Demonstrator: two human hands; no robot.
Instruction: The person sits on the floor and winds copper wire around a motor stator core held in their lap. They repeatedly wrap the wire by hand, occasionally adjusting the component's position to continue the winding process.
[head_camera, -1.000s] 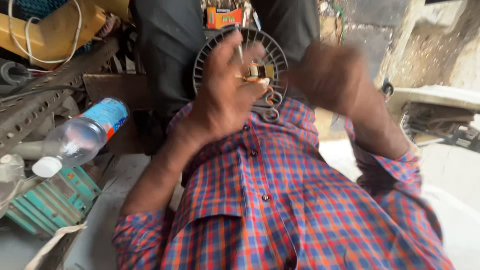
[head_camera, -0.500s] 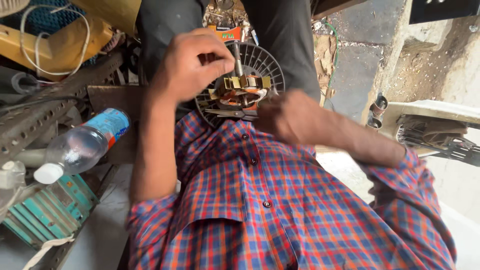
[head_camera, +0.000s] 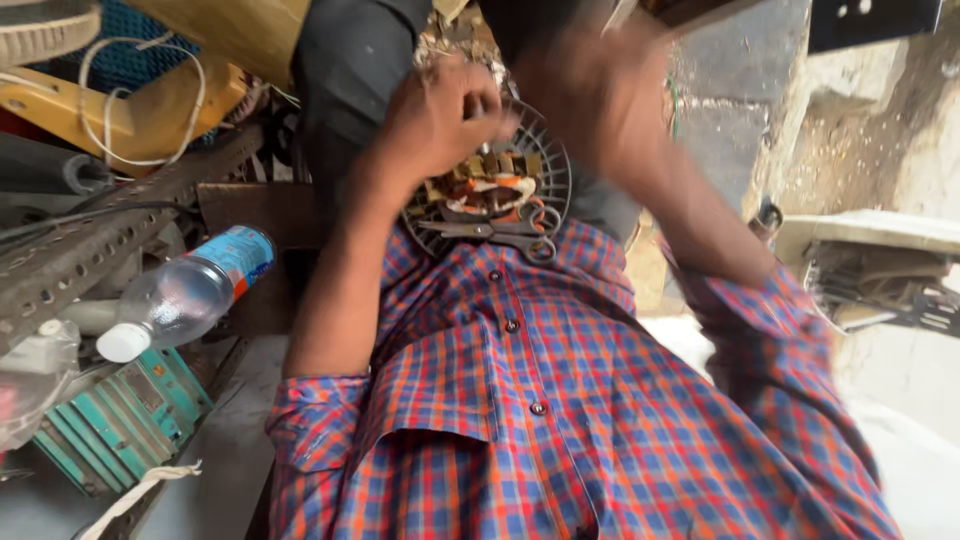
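Two things lie on the lap: scissors and, beyond them, the fan motor. The left hand grips its top, fingers closed; the right hand is blurred, grip unclear. Tilting could drop the scissors.

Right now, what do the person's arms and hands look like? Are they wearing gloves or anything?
No gloves: the left hand and the right hand are both bare, and I can see no rings or watch, though the right one is blurred. The person wears a checked shirt in red, blue and orange with small dark buttons. Its sleeves are rolled up to about the elbows, so the forearms are bare.
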